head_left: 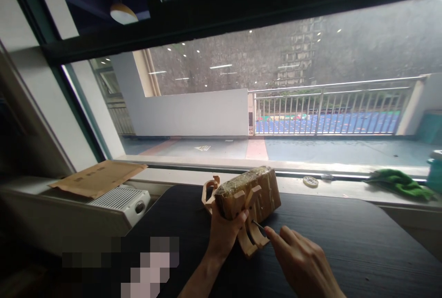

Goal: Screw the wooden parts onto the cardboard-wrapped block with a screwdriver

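Observation:
A box wrapped in brown tape (267, 192) stands tilted on the dark table. Curved wooden pieces (256, 236) lean on its near side, and another curved wooden piece (207, 194) shows at its left end. My left hand (223, 229) is closed around the wooden pieces, its thumb pressing on the front; some of its fingers are hidden behind. Between the fingertips of my right hand (304, 254) is a thin metal tool (258, 225), whose tip meets the wood near a small hole. Its handle is hidden in the hand, so its exact kind does not show.
Behind the dark table (331, 229) runs a windowsill with a tape roll (311, 181) and a green cloth (398, 183). At left, a flat brown cardboard sheet (100, 177) lies over a white vented unit (120, 201).

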Demonstrator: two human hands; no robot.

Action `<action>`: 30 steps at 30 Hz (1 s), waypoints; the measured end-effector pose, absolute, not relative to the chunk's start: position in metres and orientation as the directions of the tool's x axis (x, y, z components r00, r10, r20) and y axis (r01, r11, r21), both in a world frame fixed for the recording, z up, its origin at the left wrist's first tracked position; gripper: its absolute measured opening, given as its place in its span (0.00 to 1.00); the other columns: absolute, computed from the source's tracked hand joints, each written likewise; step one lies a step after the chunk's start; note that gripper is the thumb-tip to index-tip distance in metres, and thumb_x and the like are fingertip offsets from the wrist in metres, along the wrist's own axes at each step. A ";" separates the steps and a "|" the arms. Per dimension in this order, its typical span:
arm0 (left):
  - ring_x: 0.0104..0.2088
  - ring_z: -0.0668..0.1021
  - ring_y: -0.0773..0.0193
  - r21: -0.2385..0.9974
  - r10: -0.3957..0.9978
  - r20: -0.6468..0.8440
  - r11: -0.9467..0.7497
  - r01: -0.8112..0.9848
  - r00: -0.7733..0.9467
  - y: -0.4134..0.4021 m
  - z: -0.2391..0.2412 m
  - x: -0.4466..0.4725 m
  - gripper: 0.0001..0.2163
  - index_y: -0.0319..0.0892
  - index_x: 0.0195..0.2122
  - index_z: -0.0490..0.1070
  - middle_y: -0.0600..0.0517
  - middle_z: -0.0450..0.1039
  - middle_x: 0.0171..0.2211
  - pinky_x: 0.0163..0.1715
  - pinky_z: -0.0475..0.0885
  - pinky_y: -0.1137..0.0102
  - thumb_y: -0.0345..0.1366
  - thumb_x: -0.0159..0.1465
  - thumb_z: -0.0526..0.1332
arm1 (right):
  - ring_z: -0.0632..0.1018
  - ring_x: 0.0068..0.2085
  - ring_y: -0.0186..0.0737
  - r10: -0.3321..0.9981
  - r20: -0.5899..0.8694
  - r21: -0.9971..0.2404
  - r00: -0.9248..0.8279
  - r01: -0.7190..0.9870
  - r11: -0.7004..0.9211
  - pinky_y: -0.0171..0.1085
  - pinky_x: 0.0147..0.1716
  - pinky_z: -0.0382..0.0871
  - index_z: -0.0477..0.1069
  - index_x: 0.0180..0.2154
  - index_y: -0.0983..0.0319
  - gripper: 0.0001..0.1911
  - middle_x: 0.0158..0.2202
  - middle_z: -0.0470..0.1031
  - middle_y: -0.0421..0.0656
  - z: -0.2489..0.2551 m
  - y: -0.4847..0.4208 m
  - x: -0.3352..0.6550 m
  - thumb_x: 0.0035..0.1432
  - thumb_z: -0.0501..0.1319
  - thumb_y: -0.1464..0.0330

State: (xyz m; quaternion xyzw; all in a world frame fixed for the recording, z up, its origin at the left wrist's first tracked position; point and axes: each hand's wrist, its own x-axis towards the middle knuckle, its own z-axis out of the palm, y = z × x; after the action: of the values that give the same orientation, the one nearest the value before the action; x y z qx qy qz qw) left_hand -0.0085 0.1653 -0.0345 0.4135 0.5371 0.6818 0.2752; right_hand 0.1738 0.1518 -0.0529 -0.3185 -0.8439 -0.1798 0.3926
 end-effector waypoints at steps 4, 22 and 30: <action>0.45 0.75 0.58 0.951 0.812 0.295 -0.299 0.077 -0.504 0.164 -0.029 -0.008 0.30 0.44 0.50 0.60 0.50 0.71 0.44 0.46 0.69 0.65 0.32 0.46 0.70 | 0.75 0.25 0.34 0.502 0.765 -0.119 -0.404 0.677 0.726 0.31 0.24 0.63 0.71 0.45 0.62 0.17 0.26 0.73 0.41 -0.067 0.153 0.167 0.61 0.47 0.75; 0.37 0.77 0.59 0.956 0.822 0.280 -0.285 0.068 -0.496 0.160 -0.031 0.000 0.25 0.42 0.43 0.62 0.52 0.73 0.37 0.38 0.73 0.67 0.32 0.45 0.69 | 0.80 0.30 0.39 0.812 0.494 -0.513 -0.311 0.650 0.561 0.33 0.27 0.69 0.70 0.38 0.58 0.10 0.30 0.79 0.40 -0.080 0.161 0.172 0.61 0.52 0.64; 0.39 0.78 0.58 0.962 0.828 0.243 -0.272 0.017 -0.505 0.159 -0.031 0.000 0.28 0.41 0.46 0.61 0.51 0.74 0.38 0.40 0.73 0.67 0.32 0.45 0.70 | 0.78 0.26 0.37 0.847 0.409 -0.537 -0.339 0.661 0.524 0.32 0.25 0.69 0.66 0.39 0.58 0.09 0.27 0.77 0.37 -0.065 0.163 0.178 0.55 0.54 0.70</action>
State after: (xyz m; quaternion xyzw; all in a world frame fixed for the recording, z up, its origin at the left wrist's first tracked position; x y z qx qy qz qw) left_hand 0.0002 0.1590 -0.0306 0.4015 0.5267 0.6891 0.2941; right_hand 0.1778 0.1628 -0.0646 -0.4676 -0.8063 0.1391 0.3346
